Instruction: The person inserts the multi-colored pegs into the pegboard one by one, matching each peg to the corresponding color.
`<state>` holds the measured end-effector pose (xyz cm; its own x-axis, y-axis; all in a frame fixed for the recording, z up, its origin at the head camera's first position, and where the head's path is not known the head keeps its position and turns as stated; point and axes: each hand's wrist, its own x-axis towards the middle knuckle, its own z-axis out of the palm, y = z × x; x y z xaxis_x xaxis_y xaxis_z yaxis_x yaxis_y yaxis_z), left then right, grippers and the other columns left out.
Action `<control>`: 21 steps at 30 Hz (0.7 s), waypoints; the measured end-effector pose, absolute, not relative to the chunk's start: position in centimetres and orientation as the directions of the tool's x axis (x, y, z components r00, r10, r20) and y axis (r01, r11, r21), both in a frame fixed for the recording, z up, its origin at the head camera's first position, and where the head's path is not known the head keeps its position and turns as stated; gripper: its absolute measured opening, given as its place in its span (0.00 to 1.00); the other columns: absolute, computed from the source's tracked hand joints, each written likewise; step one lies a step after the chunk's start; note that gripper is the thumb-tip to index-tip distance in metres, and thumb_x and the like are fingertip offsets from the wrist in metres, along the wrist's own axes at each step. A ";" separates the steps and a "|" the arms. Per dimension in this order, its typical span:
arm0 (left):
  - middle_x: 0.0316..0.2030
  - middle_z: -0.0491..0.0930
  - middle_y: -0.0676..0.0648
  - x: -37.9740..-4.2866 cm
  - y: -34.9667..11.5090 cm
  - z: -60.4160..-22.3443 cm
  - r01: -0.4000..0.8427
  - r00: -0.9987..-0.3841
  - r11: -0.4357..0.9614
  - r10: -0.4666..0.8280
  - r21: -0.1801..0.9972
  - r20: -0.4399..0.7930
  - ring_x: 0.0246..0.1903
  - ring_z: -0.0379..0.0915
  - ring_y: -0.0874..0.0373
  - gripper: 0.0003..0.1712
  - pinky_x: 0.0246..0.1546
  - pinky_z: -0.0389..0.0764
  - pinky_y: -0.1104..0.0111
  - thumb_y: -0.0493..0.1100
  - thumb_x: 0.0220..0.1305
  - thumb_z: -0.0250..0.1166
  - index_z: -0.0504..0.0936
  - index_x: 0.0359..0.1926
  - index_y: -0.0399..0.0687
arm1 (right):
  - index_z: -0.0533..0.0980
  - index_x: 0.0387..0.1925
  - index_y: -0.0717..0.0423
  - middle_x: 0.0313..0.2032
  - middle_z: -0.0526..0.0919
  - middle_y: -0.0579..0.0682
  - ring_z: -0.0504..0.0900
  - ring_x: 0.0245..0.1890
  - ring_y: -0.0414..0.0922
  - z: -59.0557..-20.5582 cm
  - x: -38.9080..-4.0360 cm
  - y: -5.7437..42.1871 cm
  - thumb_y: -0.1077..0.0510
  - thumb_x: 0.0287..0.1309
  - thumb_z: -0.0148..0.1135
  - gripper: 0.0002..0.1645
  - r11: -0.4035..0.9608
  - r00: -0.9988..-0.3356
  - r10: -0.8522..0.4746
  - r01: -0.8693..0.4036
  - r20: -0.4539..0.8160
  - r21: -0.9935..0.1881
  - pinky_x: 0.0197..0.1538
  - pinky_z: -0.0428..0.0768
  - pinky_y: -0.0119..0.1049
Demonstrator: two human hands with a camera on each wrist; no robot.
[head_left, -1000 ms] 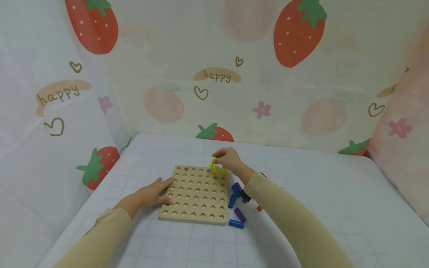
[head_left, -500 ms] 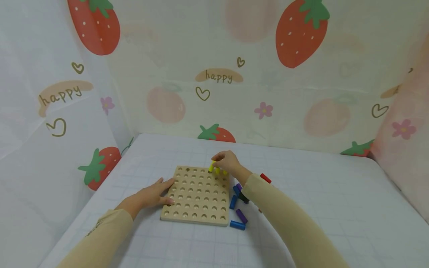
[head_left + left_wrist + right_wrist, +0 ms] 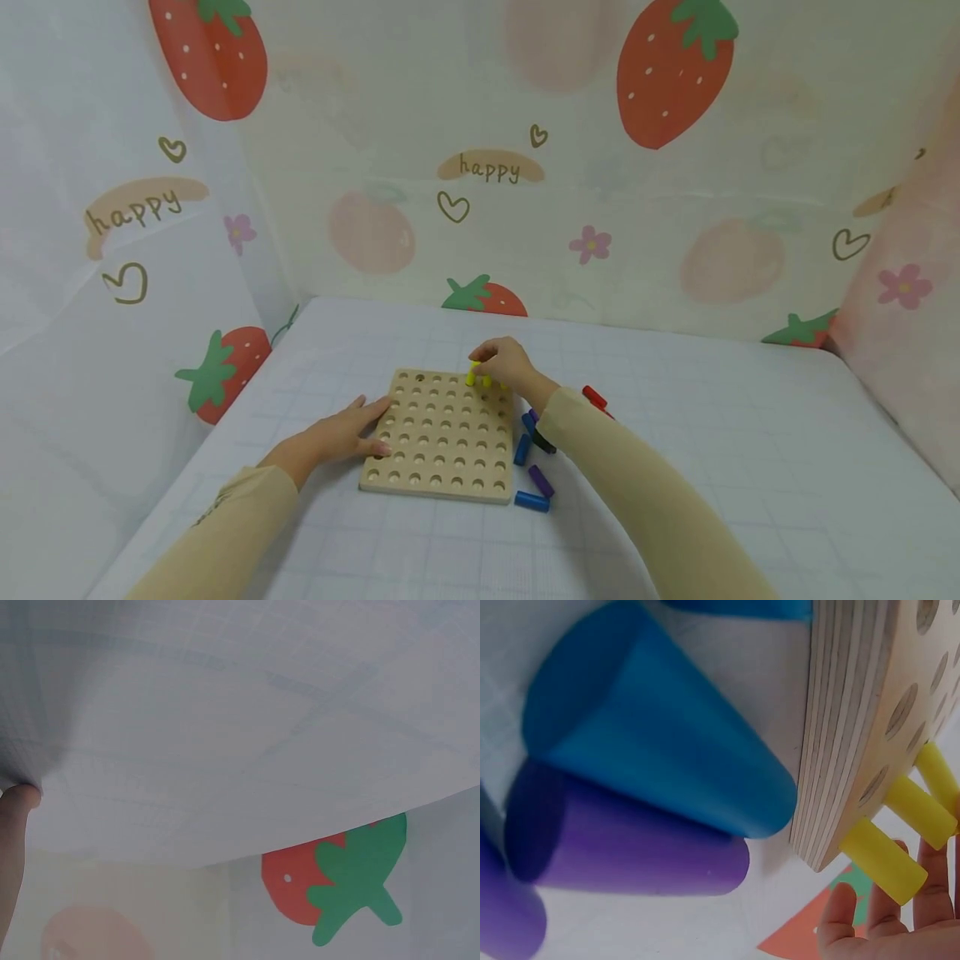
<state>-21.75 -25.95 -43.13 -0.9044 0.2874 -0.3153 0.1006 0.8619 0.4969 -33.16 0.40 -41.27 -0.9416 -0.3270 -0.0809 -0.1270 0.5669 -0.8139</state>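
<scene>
A square wooden pegboard (image 3: 447,490) with rows of round holes lies on the table. My left hand (image 3: 337,435) rests against its left side, thumb and fingers spread at the edge. In the left wrist view only one fingertip (image 3: 28,796) shows. At the board's far edge my right hand (image 3: 508,367) pinches a yellow peg (image 3: 470,379), which stands upright at a hole in the back row. Two more yellow pegs (image 3: 885,859) stand in the same row to its right, partly behind the hand in the head view.
Blue pegs (image 3: 532,501) and purple pegs (image 3: 541,482) lie loose along the board's right side. Red pegs (image 3: 594,397) lie farther right, beyond the right forearm. A curtain (image 3: 360,125) printed with strawberries hangs behind the table.
My right hand has lowered the yellow peg from above the back row to a hole there. The left hand holds its place on the board.
</scene>
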 end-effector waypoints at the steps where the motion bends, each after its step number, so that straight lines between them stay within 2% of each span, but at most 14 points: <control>1: 0.70 0.45 0.23 -21.8 -26.0 -43.2 0.102 -0.904 0.862 0.288 0.497 -0.315 0.70 0.40 0.28 0.55 0.62 0.52 0.35 0.63 0.58 0.65 0.50 0.76 0.43 | 0.82 0.46 0.64 0.42 0.83 0.54 0.78 0.43 0.48 -41.2 -33.1 0.4 0.65 0.58 0.66 0.13 0.569 -0.942 -0.327 -0.129 -0.080 -0.812 0.48 0.78 0.38; 21: 0.70 0.43 0.22 -21.8 -26.0 -43.2 0.100 -0.901 0.859 0.292 0.502 -0.320 0.70 0.38 0.27 0.56 0.63 0.50 0.35 0.63 0.58 0.65 0.49 0.76 0.42 | 0.80 0.51 0.65 0.46 0.83 0.58 0.77 0.51 0.53 -40.2 -33.0 1.6 0.66 0.60 0.64 0.17 0.525 -0.920 -0.389 -0.173 -0.054 -0.833 0.54 0.77 0.43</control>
<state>-21.83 -25.97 -43.20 -0.9015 0.2918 -0.3197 0.1002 0.8593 0.5016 -32.98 1.62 -40.23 -0.9198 -0.3886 -0.0543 -0.1727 0.5251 -0.8333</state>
